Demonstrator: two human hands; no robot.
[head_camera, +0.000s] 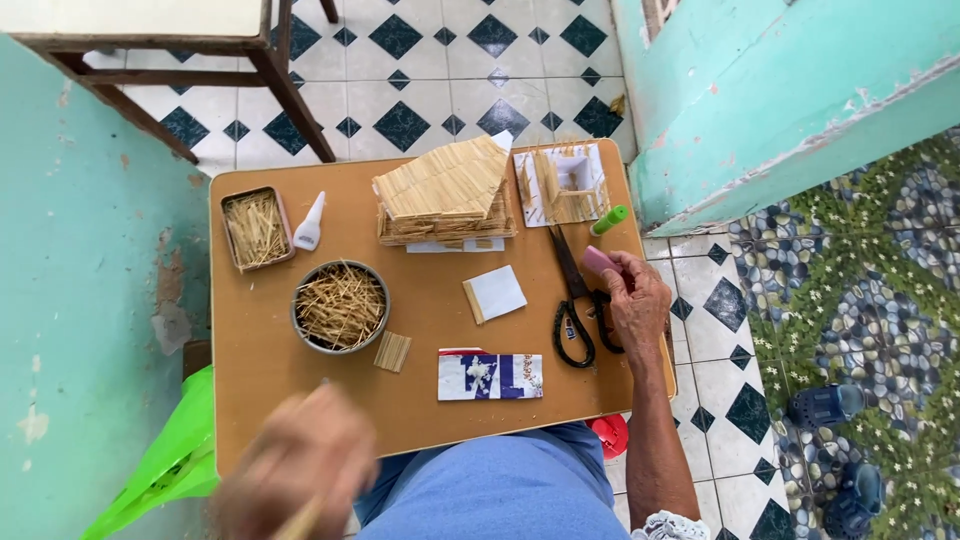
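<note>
Loosely, right hand (635, 300) around smooth pink stick (600, 260), beside black scissors (580, 310).

Two stick containers: round bowl (340, 305) and rectangular tin (257, 229).

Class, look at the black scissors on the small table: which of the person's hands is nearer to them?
The right hand. It rests just beside the black scissors, at their handles, holding something pink. The left hand is blurred, far off at the table's near left edge.

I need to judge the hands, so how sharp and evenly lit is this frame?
Head view: left hand smeared by motion blur, its thin stick barely legible; right hand by the scissors is sharp; table evenly lit in soft daylight, no glare, faint shadows.
</note>
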